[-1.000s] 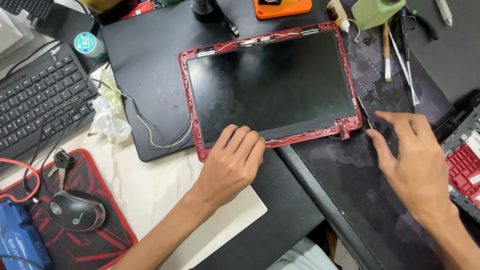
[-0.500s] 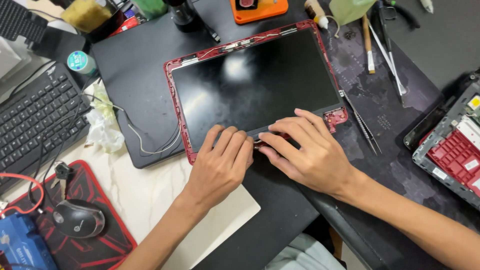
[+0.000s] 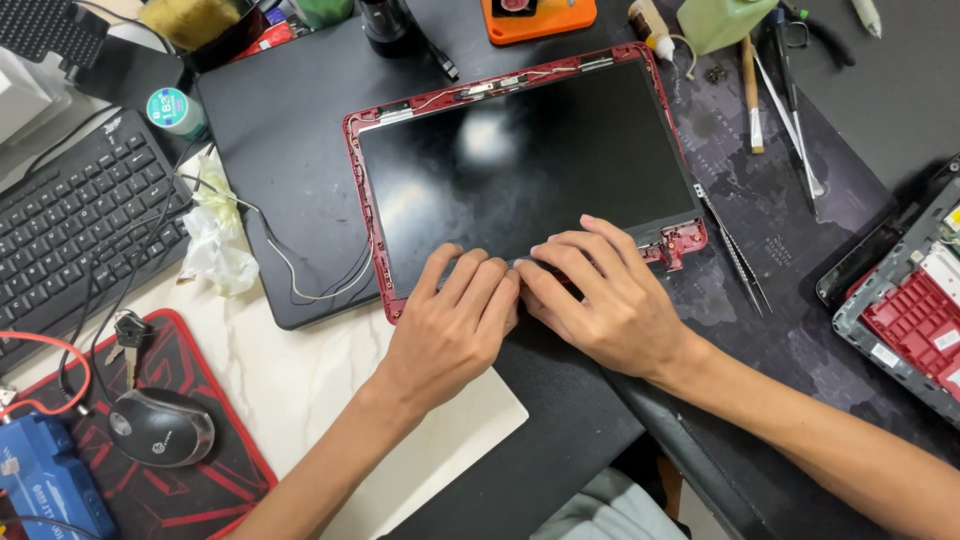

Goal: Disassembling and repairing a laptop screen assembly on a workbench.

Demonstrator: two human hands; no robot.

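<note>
A laptop screen panel (image 3: 520, 170) in a red lid frame (image 3: 353, 170) lies flat on a black laptop base, its glass dark and reflective. My left hand (image 3: 455, 325) rests flat on the frame's near edge, fingers together and pointing up. My right hand (image 3: 600, 300) lies beside it on the same edge, fingertips pressing at the panel's lower border and touching the left hand's fingers. A red hinge (image 3: 680, 243) sticks out just right of my right hand. Neither hand holds a tool.
Tweezers (image 3: 738, 255), brushes and thin tools (image 3: 775, 110) lie on the dark mat at right. An opened red laptop chassis (image 3: 915, 315) sits far right. A keyboard (image 3: 75, 230), mouse (image 3: 160, 425), crumpled tissue (image 3: 215, 240) and loose cable (image 3: 290, 270) are at left.
My right hand came from the mat at right to the panel's near edge beside my left hand. The view has shifted, so the screen sits further right in frame.
</note>
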